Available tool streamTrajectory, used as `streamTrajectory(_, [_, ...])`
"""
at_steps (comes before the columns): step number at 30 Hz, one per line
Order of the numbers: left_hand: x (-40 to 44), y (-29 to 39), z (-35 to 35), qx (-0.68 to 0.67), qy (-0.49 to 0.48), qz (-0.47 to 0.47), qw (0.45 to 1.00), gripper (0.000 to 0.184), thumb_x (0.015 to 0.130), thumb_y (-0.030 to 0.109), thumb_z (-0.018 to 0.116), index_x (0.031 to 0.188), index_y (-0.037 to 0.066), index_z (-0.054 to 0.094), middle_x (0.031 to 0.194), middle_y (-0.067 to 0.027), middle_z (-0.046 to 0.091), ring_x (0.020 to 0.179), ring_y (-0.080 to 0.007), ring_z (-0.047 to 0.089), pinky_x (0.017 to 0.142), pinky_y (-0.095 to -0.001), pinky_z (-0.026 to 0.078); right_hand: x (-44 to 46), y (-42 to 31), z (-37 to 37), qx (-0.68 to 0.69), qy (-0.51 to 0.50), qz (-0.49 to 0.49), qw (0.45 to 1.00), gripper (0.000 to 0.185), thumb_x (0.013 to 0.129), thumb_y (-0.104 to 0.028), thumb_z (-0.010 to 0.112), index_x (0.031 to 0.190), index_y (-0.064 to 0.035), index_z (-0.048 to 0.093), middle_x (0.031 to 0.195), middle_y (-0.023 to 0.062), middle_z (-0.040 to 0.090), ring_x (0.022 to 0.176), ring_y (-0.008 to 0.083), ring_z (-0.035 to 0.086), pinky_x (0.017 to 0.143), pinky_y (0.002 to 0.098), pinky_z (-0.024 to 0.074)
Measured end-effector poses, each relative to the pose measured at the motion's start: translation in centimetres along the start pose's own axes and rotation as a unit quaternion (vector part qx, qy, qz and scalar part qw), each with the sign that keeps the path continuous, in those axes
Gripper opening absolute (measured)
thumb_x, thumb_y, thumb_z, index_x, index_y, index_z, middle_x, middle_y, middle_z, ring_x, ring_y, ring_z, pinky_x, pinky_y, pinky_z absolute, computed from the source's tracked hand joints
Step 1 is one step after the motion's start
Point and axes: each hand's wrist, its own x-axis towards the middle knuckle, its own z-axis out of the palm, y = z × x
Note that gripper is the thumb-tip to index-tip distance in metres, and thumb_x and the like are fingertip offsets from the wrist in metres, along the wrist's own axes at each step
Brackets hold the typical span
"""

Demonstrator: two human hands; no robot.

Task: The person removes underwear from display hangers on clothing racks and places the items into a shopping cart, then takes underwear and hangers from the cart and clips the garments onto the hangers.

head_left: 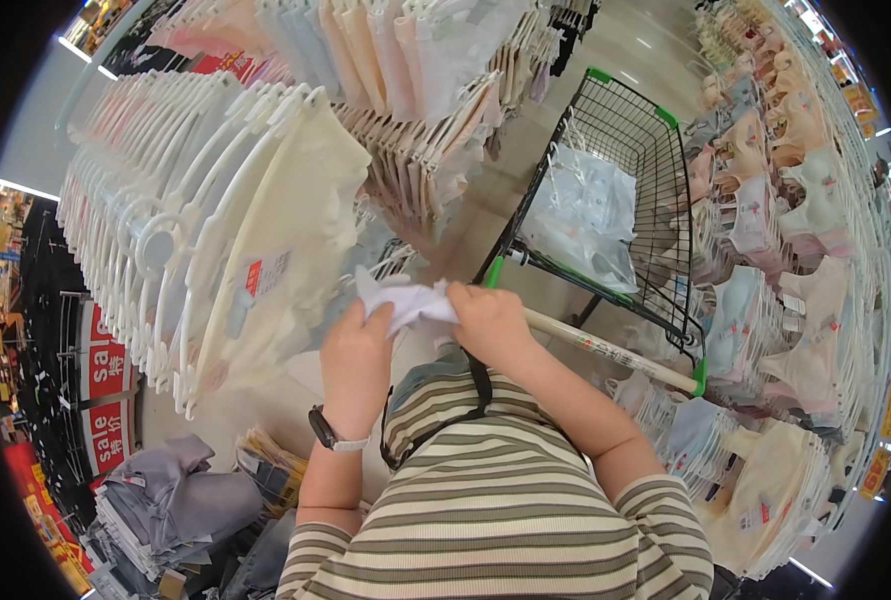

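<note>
A small white-lavender cloth garment (418, 306) is stretched between both hands in front of the striped shirt. My left hand (359, 345) pinches its left end, with a dark watch on that wrist. At its right end, my right hand (488, 318) has its fingers closed on the fabric. Just left of the hands, a cream garment (291, 250) with a red-and-white tag hangs at the front of a row on white hangers.
A black wire shopping cart (606, 340) with a pale handle and green corners stands ahead to the right, holding bagged light-blue items (586, 215). Bra racks (766, 220) line the right. Folded grey clothes (176, 495) and red sale signs (106, 390) are at lower left.
</note>
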Motion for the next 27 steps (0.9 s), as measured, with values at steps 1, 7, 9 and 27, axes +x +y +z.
streamTrajectory(1, [0.1, -0.1, 0.2, 0.03, -0.013, -0.027, 0.999, 0.024, 0.07, 0.004, 0.068, 0.093, 0.005, 0.067, 0.087, -0.0127, 0.056, 0.085, -0.0338, 0.057, 0.073, -0.0388, 0.046, 0.3, 0.3, -0.3, -0.017, 0.029, 0.01, 0.999, 0.027, 0.066, -0.005, 0.064, 0.092, -0.0031, 0.055, 0.071, 0.0102, 0.062, 0.061, 0.0288, 0.062, 0.053, 0.0356, 0.0495])
streamTrajectory(7, [2.9, 2.6, 2.4, 0.085, 0.03, 0.005, 0.996, 0.037, 0.073, 0.014, 0.07, 0.108, 0.005, 0.062, 0.115, -0.0161, 0.05, 0.109, -0.0356, 0.045, 0.097, -0.0393, 0.035, 2.5, 2.0, -3.9, 0.038, 0.115, 0.061, 0.991, 0.036, 0.066, -0.003, 0.06, 0.101, 0.0005, 0.052, 0.078, 0.0147, 0.063, 0.068, 0.0313, 0.064, 0.056, 0.0372, 0.0502])
streamTrajectory(9, [3.4, 4.1, 3.1, -0.053, -0.018, 0.012, 0.998, 0.05, 0.076, 0.018, 0.068, 0.122, 0.003, 0.052, 0.125, -0.0183, 0.046, 0.116, -0.0344, 0.041, 0.103, -0.0383, 0.029, 2.5, 3.3, -4.5, 0.068, 0.18, 0.045, 0.98, 0.045, 0.067, -0.004, 0.061, 0.11, 0.0023, 0.05, 0.087, 0.0186, 0.062, 0.077, 0.0335, 0.063, 0.063, 0.0385, 0.0502])
streamTrajectory(27, [6.5, 12.9, 12.5, -0.677, -0.167, -0.262, 0.667, 0.033, 0.085, 0.009, 0.061, 0.116, 0.0, 0.053, 0.106, -0.0078, 0.061, 0.093, -0.0169, 0.06, 0.079, -0.0306, 0.049, -7.3, 10.3, -6.4, 0.573, 0.238, 0.126, 0.774, 0.082, 0.069, -0.013, 0.069, 0.14, -0.0059, 0.028, 0.139, 0.0145, 0.03, 0.128, 0.0273, 0.034, 0.106, 0.04, 0.0261])
